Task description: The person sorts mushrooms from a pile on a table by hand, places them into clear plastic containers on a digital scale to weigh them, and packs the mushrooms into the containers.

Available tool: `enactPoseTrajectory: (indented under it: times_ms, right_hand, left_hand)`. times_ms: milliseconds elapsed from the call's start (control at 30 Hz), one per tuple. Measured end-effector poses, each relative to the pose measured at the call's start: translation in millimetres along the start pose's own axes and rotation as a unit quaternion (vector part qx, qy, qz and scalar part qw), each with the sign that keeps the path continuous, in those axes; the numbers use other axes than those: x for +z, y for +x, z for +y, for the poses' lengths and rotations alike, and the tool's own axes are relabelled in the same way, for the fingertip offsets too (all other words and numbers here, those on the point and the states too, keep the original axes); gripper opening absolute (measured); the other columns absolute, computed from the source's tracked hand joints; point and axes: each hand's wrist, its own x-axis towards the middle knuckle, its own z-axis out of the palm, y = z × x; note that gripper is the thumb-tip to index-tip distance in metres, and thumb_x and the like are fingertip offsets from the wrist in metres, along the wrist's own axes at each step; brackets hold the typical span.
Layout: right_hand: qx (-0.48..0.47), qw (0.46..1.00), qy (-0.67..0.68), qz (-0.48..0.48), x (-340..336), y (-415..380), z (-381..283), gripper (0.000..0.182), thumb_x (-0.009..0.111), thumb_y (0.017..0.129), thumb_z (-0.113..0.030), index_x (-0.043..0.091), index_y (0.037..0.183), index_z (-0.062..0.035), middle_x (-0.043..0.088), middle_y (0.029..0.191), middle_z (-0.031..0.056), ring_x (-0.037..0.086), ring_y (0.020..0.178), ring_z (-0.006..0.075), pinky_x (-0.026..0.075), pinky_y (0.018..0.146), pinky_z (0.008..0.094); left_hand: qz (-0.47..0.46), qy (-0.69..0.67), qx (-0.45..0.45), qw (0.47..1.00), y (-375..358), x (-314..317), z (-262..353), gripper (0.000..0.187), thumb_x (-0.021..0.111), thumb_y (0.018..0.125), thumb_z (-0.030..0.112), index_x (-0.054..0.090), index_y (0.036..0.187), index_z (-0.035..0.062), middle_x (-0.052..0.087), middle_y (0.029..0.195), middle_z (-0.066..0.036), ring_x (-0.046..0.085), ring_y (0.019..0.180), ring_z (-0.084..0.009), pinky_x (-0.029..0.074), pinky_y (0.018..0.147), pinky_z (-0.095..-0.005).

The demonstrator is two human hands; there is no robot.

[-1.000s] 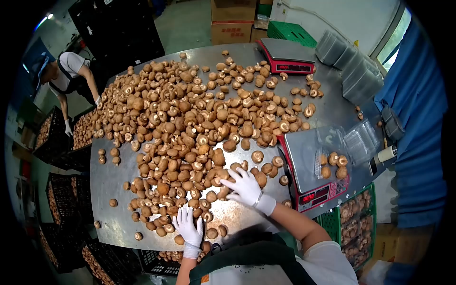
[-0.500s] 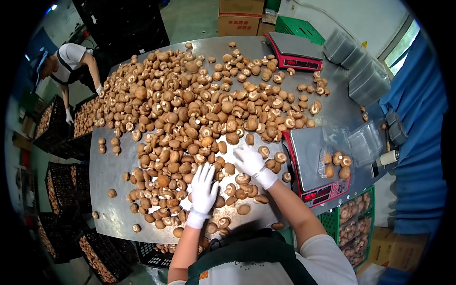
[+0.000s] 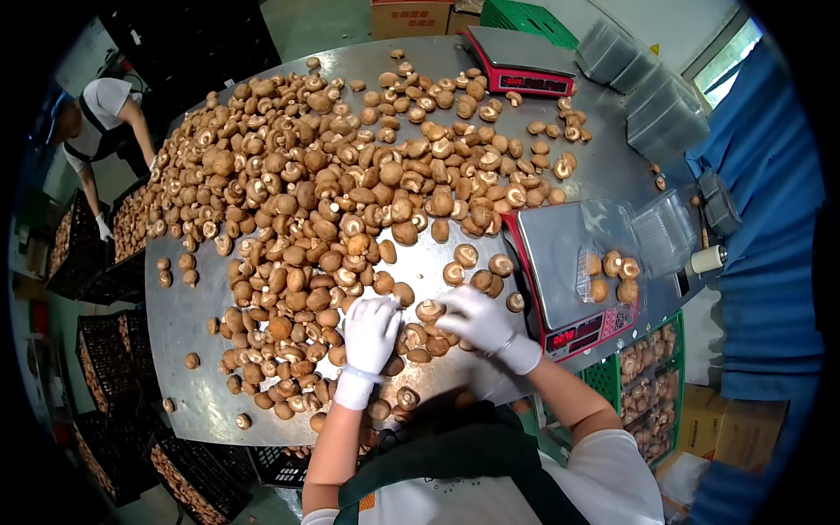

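Note:
Brown shiitake mushrooms [image 3: 289,206] lie heaped across a metal table [image 3: 192,394]. My left hand [image 3: 371,335], in a white glove, rests at the front of the heap with its fingers curled together; whatever is under them is hidden. Beside it, to the right, my gloved right hand [image 3: 479,322] is held low with bent fingers apart. Its fingertips are close to a single shiitake mushroom [image 3: 429,311] showing its pale underside. Several more mushrooms lie beneath and around this hand. A clear plastic tray [image 3: 604,262] with several mushrooms sits on a red scale [image 3: 560,236] at my right.
A second red scale [image 3: 518,61] stands at the back, near stacked clear trays [image 3: 665,118]. A white roll [image 3: 707,259] lies at the right edge. Below is a green crate [image 3: 674,367] of packed mushrooms. A co-worker [image 3: 105,114] bends over black crates [image 3: 74,262] at the left.
My right hand has drawn back toward me, its fingers bending beside the mushrooms. My left hand's fingers have gone from stretched out to curled. The whole view has shifted slightly.

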Motion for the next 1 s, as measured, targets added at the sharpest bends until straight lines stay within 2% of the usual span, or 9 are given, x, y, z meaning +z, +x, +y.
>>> enactPoseTrajectory:
  times_ms: [67, 167, 333, 567, 667, 767, 900, 933, 1000]
  right_hand:
    - [-0.118, 0.977, -0.174, -0.035, 16, -9, -16, 0.037, 0.065, 0.081, -0.035, 0.063, 0.111, -0.0122, 0.059, 0.102, 0.0071, 0.056, 0.093, 0.0239, 0.046, 0.081, 0.0347]
    - [-0.15, 0.956, -0.25, -0.032, 35, -19, -4, 0.034, 0.062, 0.082, -0.032, 0.063, 0.111, -0.0139, 0.057, 0.106, 0.0054, 0.053, 0.096, 0.0233, 0.045, 0.083, 0.036]
    - [-0.023, 0.998, -0.064, 0.009, 36, -17, 11, 0.032, 0.065, 0.081, -0.027, 0.063, 0.109, -0.0119, 0.056, 0.102, 0.0081, 0.056, 0.091, 0.0285, 0.047, 0.08, 0.0363]
    - [0.061, 0.991, 0.09, 0.082, 24, -22, 4, 0.021, 0.069, 0.08, -0.022, 0.061, 0.092, -0.0069, 0.056, 0.085, 0.011, 0.058, 0.079, 0.0265, 0.047, 0.072, 0.0322]
    - [0.029, 0.978, -0.043, 0.202, -17, -3, 8, 0.036, 0.068, 0.077, -0.02, 0.058, 0.108, -0.0072, 0.057, 0.098, 0.0152, 0.06, 0.085, 0.031, 0.05, 0.077, 0.0379]
    - [0.18, 0.962, -0.207, 0.001, -33, -1, 24, 0.054, 0.068, 0.076, -0.023, 0.051, 0.125, -0.0097, 0.053, 0.112, 0.0177, 0.06, 0.089, 0.0349, 0.05, 0.075, 0.0393]
    - [0.164, 0.952, -0.254, -0.041, -21, -4, 51, 0.049, 0.065, 0.08, -0.023, 0.053, 0.125, -0.0082, 0.057, 0.113, 0.0137, 0.062, 0.086, 0.0281, 0.051, 0.075, 0.0358]
    - [0.195, 0.979, -0.039, -0.038, -21, -6, 56, 0.045, 0.061, 0.083, -0.02, 0.053, 0.126, -0.0071, 0.058, 0.115, 0.0109, 0.061, 0.093, 0.023, 0.049, 0.081, 0.0329]
    - [0.223, 0.907, 0.356, -0.039, -24, -9, 67, 0.035, 0.055, 0.09, -0.012, 0.055, 0.123, -0.0028, 0.057, 0.12, 0.0058, 0.055, 0.105, 0.0135, 0.045, 0.091, 0.0307]
  left_hand:
    - [-0.039, 0.03, 0.045, 0.998, 18, 14, -2, 0.04, 0.06, 0.081, 0.011, 0.057, 0.12, 0.0093, 0.056, 0.125, -0.012, 0.051, 0.116, -0.0318, 0.038, 0.099, -0.0415]
    - [-0.15, 0.133, 0.049, 0.978, 28, 44, -18, 0.043, 0.061, 0.08, 0.015, 0.056, 0.122, 0.0175, 0.051, 0.131, -0.008, 0.043, 0.124, -0.0298, 0.035, 0.1, -0.0447]
    - [-0.13, 0.074, 0.036, 0.988, 21, 46, -24, 0.036, 0.065, 0.08, 0.02, 0.06, 0.116, 0.0202, 0.057, 0.121, -0.005, 0.046, 0.122, -0.0278, 0.037, 0.098, -0.0444]
    - [0.003, -0.192, -0.052, 0.98, 0, 3, -8, 0.036, 0.064, 0.078, 0.007, 0.06, 0.114, 0.0044, 0.059, 0.114, -0.016, 0.056, 0.108, -0.0336, 0.044, 0.096, -0.0379]
    - [0.011, -0.421, -0.242, 0.874, -20, -2, -19, 0.03, 0.058, 0.086, 0.008, 0.056, 0.116, 0.0007, 0.06, 0.112, -0.011, 0.057, 0.104, -0.02, 0.044, 0.092, -0.0306]
    - [0.013, -0.582, -0.312, 0.751, -23, -13, -12, 0.031, 0.05, 0.092, 0.011, 0.05, 0.121, 0.0022, 0.059, 0.116, -0.01, 0.056, 0.105, -0.0167, 0.044, 0.091, -0.0292]
    - [-0.006, -0.672, -0.331, 0.663, -30, -20, 0, 0.034, 0.044, 0.094, 0.018, 0.048, 0.125, 0.0043, 0.056, 0.12, -0.011, 0.057, 0.108, -0.0212, 0.048, 0.091, -0.0359]
    - [-0.011, -0.687, -0.33, 0.647, -35, -19, -1, 0.036, 0.046, 0.094, 0.024, 0.048, 0.125, 0.0049, 0.057, 0.118, -0.01, 0.057, 0.106, -0.0204, 0.049, 0.091, -0.0367]
    - [-0.005, -0.713, -0.364, 0.6, -42, -17, 1, 0.038, 0.048, 0.096, 0.033, 0.054, 0.118, 0.0021, 0.062, 0.106, -0.009, 0.06, 0.1, -0.0207, 0.049, 0.09, -0.0379]
